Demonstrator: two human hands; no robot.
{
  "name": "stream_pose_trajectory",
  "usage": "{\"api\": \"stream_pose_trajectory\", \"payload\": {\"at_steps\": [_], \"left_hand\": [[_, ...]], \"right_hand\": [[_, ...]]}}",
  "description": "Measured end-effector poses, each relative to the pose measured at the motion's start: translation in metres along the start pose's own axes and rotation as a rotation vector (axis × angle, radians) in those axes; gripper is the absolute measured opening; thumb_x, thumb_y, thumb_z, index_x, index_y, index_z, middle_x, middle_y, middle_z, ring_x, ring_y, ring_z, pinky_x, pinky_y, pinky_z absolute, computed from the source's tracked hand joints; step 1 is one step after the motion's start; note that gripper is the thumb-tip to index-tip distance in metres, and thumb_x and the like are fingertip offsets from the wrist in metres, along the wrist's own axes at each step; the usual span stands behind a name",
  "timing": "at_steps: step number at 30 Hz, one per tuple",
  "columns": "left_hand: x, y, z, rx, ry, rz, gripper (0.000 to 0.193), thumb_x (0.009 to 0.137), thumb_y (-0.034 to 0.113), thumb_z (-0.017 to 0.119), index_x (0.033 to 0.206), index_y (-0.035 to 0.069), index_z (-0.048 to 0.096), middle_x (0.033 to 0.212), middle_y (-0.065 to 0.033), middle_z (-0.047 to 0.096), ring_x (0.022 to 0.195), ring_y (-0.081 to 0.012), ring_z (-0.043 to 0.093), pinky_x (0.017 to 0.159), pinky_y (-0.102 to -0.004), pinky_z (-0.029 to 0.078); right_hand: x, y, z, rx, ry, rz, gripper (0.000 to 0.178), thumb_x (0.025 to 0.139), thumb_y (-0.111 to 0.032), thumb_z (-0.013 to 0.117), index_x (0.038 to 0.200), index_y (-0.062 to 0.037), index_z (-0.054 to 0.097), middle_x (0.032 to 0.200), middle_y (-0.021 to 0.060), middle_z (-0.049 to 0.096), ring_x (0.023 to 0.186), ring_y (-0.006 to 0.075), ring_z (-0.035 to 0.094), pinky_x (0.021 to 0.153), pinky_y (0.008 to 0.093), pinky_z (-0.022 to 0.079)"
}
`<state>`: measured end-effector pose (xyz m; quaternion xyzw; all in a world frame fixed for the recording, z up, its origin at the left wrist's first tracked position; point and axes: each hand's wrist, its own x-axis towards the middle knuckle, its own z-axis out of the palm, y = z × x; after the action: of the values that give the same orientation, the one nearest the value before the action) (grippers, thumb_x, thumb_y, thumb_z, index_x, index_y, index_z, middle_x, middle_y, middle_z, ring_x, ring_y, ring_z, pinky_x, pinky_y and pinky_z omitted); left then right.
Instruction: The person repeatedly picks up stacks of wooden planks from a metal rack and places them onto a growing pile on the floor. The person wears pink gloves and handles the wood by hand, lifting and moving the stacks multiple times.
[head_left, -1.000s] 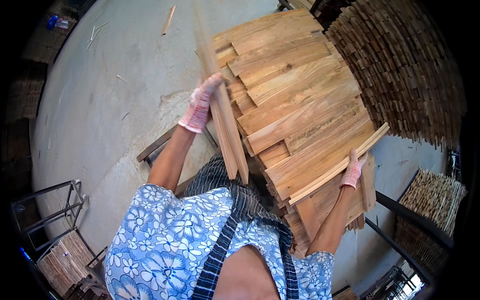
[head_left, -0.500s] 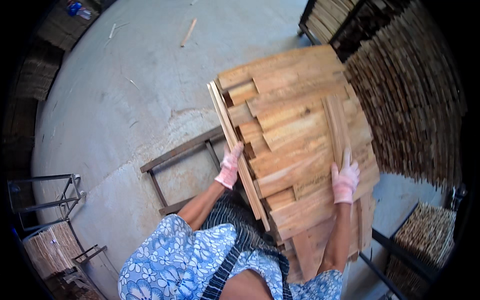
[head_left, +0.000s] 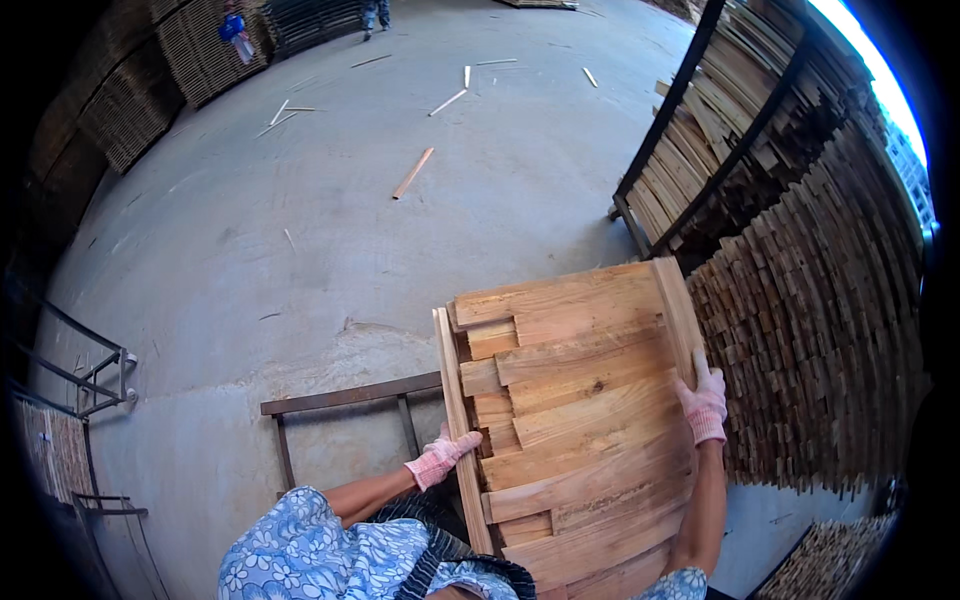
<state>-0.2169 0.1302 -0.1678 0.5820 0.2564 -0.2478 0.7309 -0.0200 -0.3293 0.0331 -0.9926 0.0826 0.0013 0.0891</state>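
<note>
A broad stack of light brown wooden boards (head_left: 590, 400) lies in front of me, its boards side by side with uneven left ends. My left hand (head_left: 443, 457), in a pinkish-white glove, is closed round a long thin wooden strip (head_left: 456, 405) standing along the stack's left side, thumb over its top. At the right side, my gloved right hand (head_left: 703, 407) grips the near end of a narrow wooden board (head_left: 680, 308) lying across the board ends. Its thumb rests on top and its fingers are on the outer side.
Tall piles of wooden slats (head_left: 810, 340) rise close on the right, beside a dark metal rack (head_left: 690, 90) of boards. A low metal frame (head_left: 350, 393) is left of the stack. Loose sticks (head_left: 413, 173) lie on the concrete floor. Far off, a person's legs (head_left: 376, 15) show.
My right hand has brought the narrow board rightward from the stack's top to its right edge. My left hand stays at the strip on the left side. The view has tilted up.
</note>
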Motion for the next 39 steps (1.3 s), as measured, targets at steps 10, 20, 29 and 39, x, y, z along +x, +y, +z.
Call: {"api": "stream_pose_trajectory", "payload": {"at_steps": [10,20,29,39], "left_hand": [[-0.022,0.017,0.000,-0.176,-0.020,0.002,0.103,0.087,0.037,0.084,0.159,0.005,0.018,0.129,-0.0128,0.062,0.112,-0.0224,0.064,0.093,-0.0387,0.057],[-0.023,0.011,0.006,0.054,0.023,0.148,0.105,0.085,0.052,0.082,0.156,-0.002,0.026,0.139,-0.0174,0.058,0.129,-0.0263,0.055,0.109,-0.0359,0.045],[-0.014,0.020,0.008,-0.066,0.005,0.136,0.094,0.088,0.036,0.084,0.154,0.000,0.028,0.138,-0.0149,0.059,0.126,-0.0236,0.059,0.107,-0.0365,0.051],[-0.015,0.022,-0.011,0.130,0.071,-0.028,0.129,0.078,0.062,0.083,0.162,-0.004,0.011,0.145,-0.0203,0.056,0.135,-0.0290,0.054,0.112,-0.0358,0.042]], "right_hand": [[0.039,-0.010,0.035,-0.026,-0.198,0.163,0.085,0.087,-0.047,0.073,0.161,-0.0392,0.033,0.145,0.0230,0.047,0.135,0.0428,0.048,0.113,0.0505,0.041],[0.052,-0.035,0.016,-0.057,-0.295,0.103,0.092,0.082,-0.044,0.077,0.162,-0.0308,0.031,0.137,0.0245,0.047,0.127,0.0437,0.051,0.107,0.0534,0.045],[0.113,-0.271,0.051,0.008,-0.136,-0.585,0.053,0.099,-0.047,0.059,0.141,-0.0151,0.059,0.138,0.0143,0.060,0.133,0.0331,0.052,0.110,0.0512,0.040],[0.121,-0.354,0.111,-0.376,-0.648,-0.516,0.075,0.104,-0.058,0.022,0.131,-0.0068,0.070,0.134,0.0157,0.068,0.127,0.0334,0.063,0.108,0.0450,0.047]]}}
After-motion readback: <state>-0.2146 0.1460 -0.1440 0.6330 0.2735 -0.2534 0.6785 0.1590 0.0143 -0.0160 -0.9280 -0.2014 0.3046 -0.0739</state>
